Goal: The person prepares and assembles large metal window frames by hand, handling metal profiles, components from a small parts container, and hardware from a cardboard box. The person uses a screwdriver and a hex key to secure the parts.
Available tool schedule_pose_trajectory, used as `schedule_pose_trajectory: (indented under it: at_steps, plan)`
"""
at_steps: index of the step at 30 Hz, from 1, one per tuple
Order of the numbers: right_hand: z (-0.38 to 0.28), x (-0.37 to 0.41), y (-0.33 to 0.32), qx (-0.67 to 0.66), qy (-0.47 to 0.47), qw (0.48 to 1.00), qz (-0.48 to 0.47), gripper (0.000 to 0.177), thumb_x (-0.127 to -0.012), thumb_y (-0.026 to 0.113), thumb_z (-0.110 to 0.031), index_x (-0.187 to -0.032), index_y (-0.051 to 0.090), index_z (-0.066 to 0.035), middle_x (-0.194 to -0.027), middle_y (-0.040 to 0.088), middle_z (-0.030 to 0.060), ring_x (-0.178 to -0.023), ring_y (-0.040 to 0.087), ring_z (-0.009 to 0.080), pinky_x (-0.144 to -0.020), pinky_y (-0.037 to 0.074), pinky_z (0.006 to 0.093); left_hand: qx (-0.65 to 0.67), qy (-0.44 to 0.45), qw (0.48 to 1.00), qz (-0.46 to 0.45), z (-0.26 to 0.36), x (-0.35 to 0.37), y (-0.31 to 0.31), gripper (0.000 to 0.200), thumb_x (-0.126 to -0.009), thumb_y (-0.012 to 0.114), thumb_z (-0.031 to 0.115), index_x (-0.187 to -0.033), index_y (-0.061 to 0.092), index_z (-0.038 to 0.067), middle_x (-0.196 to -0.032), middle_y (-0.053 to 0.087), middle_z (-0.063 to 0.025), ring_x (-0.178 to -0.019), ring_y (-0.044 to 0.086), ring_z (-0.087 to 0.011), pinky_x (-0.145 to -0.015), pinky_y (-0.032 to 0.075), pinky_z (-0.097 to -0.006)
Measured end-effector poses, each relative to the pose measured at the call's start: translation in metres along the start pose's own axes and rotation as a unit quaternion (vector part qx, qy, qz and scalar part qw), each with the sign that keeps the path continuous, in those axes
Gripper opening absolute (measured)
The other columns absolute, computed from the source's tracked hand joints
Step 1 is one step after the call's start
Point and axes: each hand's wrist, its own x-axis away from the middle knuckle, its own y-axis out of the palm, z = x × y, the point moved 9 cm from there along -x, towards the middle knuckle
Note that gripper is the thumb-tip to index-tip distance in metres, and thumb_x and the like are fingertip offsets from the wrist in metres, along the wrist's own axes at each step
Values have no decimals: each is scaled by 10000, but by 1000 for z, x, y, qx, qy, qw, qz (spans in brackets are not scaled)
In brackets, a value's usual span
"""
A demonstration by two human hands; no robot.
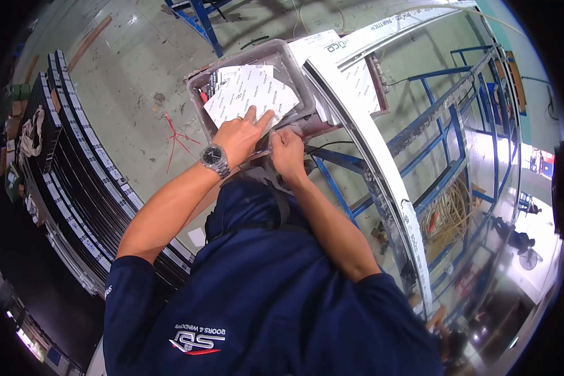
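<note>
My left hand [239, 136], with a metal watch [214, 158] on the wrist, reaches over the near rim of a grey plastic bin [197, 81]. Its fingers are stretched out, and the fingertips rest on white printed sheets [250, 94] lying in the bin. Close beside it, at the bin's near right corner, my right hand [287, 150] is closed with the fingers curled together. What it pinches is too small and hidden to make out. Dark and red items partly show under the sheets at the bin's left side.
A white-wrapped frame [363, 135] runs along my right, over blue metal stands [432, 131]. Long dark profiles [84, 156] are stacked at left. Another blue stand [200, 22] is ahead. Coiled hose [448, 210] lies at right. Part of another person's hand [437, 316] shows at lower right.
</note>
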Motion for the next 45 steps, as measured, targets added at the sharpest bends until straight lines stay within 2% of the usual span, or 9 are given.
schedule_pose_trajectory:
  at_steps: [6,11,17,25,34,36,38,42,45]
  plan:
    - [95,-6,0,-93,44,995,10,253,-947,587,-194,-931,644,52,-764,656,191,-670,609,268,-662,479,379,-72,7,997,30,42,-6,51,811,-756,668,73,-1504,386,211,-1355,514,-218,-882,672,-354,-592,588,-390]
    - [143,-3,15,-128,50,989,52,226,-945,594,-201,-979,665,10,-827,680,180,-751,651,303,-715,499,388,-64,-11,998,-17,40,2,75,938,-716,772,229,-1534,321,152,-1549,331,-226,-1291,450,-498,-962,488,-595]
    - [107,17,2,-106,30,986,124,223,-933,596,-220,-959,663,-9,-850,678,231,-850,665,425,-753,512,459,31,-16,995,-93,16,-9,97,1043,-674,808,268,-1543,263,83,-1526,297,-323,-1285,410,-592,-1059,420,-569]
    - [100,35,19,-79,21,989,123,220,-934,595,-197,-951,642,17,-826,674,231,-825,666,403,-743,496,463,31,17,995,-96,20,-12,96,1025,-667,775,202,-1524,253,0,-1458,333,-399,-1241,438,-610,-1104,383,-542]
    - [109,48,7,-43,-9,997,63,182,-921,592,-197,-892,624,-20,-841,672,231,-830,643,450,-727,488,515,62,28,995,-70,41,-13,73,1062,-689,822,280,-1566,231,179,-1555,262,-292,-1342,366,-561,-1022,437,-626]
    - [112,45,-24,-71,7,991,110,173,-922,589,-191,-886,618,-24,-829,670,225,-812,643,446,-705,488,510,-95,14,990,-107,56,-13,81,1037,-712,816,327,-1571,242,246,-1622,218,-153,-1476,188,-463,-997,337,-769]
    - [135,44,-34,-54,2,989,140,175,-927,586,-169,-881,615,-3,-793,655,205,-730,663,332,-696,508,437,-168,106,979,-45,82,-22,76,812,-811,706,312,-1531,353,189,-1626,222,-132,-1490,178,-432,-1088,221,-758]
    - [180,55,-42,-13,14,983,182,144,-893,576,-159,-895,606,-18,-798,647,192,-776,635,362,-731,511,442,-304,223,920,-107,98,-33,122,568,-919,495,269,-1449,486,63,-1602,280,-107,-1515,137,-358,-1147,46,-744]
    - [185,57,-45,-118,28,980,158,222,-943,605,-242,-879,643,-33,-678,641,82,-551,614,164,-578,512,357,-429,308,833,-162,109,-39,147,469,-973,455,309,-1391,570,130,-1471,451,-111,-1466,249,-365,-1135,10,-759]
